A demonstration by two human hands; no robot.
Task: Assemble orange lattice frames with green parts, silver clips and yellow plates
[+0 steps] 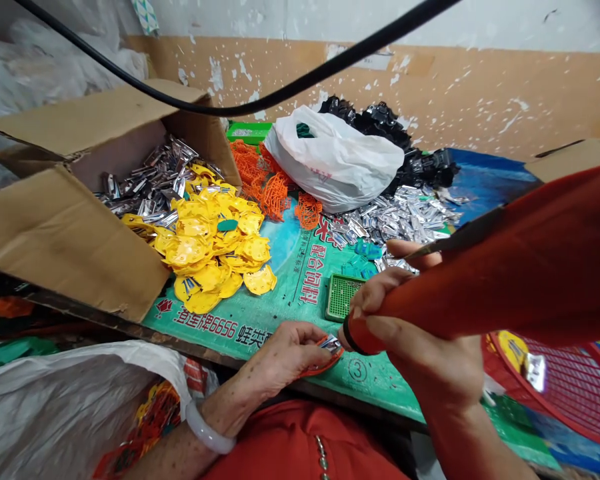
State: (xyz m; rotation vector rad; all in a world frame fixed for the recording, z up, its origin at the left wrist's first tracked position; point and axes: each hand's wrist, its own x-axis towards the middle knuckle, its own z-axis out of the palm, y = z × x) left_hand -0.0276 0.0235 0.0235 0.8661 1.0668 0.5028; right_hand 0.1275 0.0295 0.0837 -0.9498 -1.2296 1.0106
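Observation:
My left hand point(297, 350) pinches an orange-red plastic piece point(336, 359) with a silver metal part on it, above the front edge of the green sheet. Wrapped around a thick red cylindrical tool point(480, 273) is my right hand point(420, 347); the tool's dark-ringed end is close beside the piece. Whether the two touch is unclear. Behind my hands sits a small green basket point(339, 298) with tiny parts. Yellow plastic pieces point(215, 243) lie heaped to the left, and loose silver metal parts point(405, 213) spread behind the basket.
An open cardboard box point(115, 247) of metal parts stands left. Behind are orange mesh pieces point(273, 193), a white plastic bag point(335, 163) and black pieces point(425, 167). A red basket point(575, 393) is at right, a plastic sack point(90, 380) lower left. A black cable point(265, 103) crosses above.

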